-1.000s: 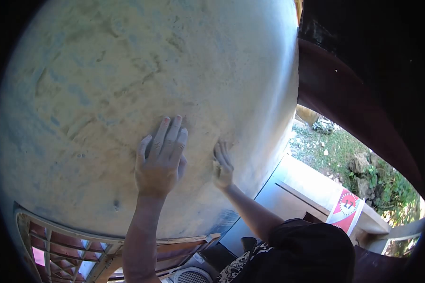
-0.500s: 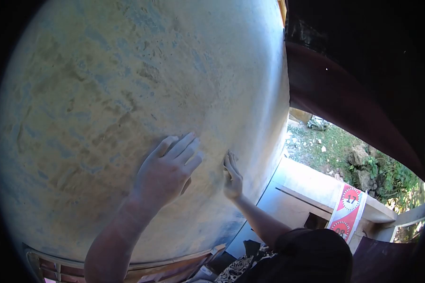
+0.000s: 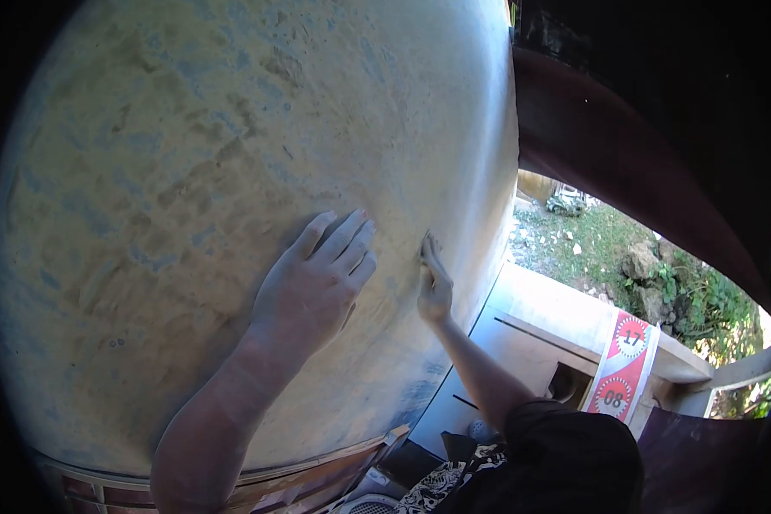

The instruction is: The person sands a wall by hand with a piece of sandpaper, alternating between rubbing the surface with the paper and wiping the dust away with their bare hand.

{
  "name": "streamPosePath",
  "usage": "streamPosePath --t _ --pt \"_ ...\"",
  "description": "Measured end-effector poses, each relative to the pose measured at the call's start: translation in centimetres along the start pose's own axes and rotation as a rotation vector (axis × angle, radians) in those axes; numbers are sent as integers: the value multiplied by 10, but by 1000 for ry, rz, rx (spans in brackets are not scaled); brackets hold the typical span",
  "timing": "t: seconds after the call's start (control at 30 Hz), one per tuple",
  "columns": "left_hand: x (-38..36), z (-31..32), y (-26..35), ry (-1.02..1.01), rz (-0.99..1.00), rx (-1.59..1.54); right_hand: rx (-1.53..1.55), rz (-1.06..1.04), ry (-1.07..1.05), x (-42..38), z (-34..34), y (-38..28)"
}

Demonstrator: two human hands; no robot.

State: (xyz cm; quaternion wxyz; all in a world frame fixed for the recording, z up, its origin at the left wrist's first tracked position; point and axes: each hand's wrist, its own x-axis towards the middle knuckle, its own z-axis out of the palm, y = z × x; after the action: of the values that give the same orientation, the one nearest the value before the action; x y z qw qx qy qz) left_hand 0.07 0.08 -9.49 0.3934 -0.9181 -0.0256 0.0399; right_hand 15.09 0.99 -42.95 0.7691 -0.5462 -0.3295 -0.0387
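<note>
Across the mottled panel beneath both palms, the left hand lies with fingers slightly parted, clasping nothing visible; farther off, toward the right edge, the right hand touches, its grip unclear, in apparent rubbing that calls for even pressure

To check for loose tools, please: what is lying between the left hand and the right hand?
Only bare, blotchy wall surface lies between the left hand and the right hand, in the head view.

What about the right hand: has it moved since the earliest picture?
Yes. The right hand has shifted rightward in the view along the large curved surface, and now sits closer to that surface's right edge.
</note>
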Motion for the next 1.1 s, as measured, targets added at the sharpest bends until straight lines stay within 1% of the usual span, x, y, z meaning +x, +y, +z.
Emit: streamPosePath --t 0.07,0.2,0.27,0.3,0.37,0.4,0.47,0.5,0.53,0.57,0.7,0.77,0.8,0.83,0.87,0.9,0.97,1.0,1.03,1.07,1.1 --pt "-1 0 4 -15 5 -49 -2 6 2 -2 -3 10" --pt "-2 4 15 -44 -40 -121 18 36 -20 2 16 -57" --pt "-7 9 24 -99 -68 -48 29 35 -33 7 20 -79" --pt "-9 13 30 -95 -71 -52 25 32 -35 0 17 -83" --pt "-14 19 39 -79 -133 56 48 -144 -166 -19 16 -90" --pt "-16 22 42 -79 -133 73 60 -151 -157 -19 14 -81" --pt "-19 27 45 -68 -121 89 57 -12 -132 -16 2 -36" --pt "-19 30 44 -61 -115 113 48 56 -52 -7 3 -8" --pt "-17 33 43 -36 -116 96 36 125 28 6 4 4" --pt "-14 38 44 -11 -115 72 41 119 45 11 8 13" --pt "3 57 53 17 -155 85 169 193 48 18 20 -6" --pt "6 57 55 41 -159 77 171 110 -61 -5 14 -66" --pt "6 55 56 43 -153 63 157 117 -60 -18 11 -72" --pt "6 53 54 31 -158 57 102 39 -126 -29 9 -75" --pt "7 52 55 15 -162 56 50 -36 -192 -34 5 -74" --pt "9 52 56 19 -150 60 49 -34 -179 -30 2 -63" --pt "10 55 57 19 -166 53 81 118 -44 -22 1 -25" --pt "12 56 57 16 -159 61 89 121 -36 -9 1 -7" --pt "14 58 59 24 -161 75 163 198 27 9 -1 10" --pt "15 59 61 33 -166 89 236 273 87 19 0 20" --pt "16 60 62 33 -168 94 241 270 87 22 3 14"
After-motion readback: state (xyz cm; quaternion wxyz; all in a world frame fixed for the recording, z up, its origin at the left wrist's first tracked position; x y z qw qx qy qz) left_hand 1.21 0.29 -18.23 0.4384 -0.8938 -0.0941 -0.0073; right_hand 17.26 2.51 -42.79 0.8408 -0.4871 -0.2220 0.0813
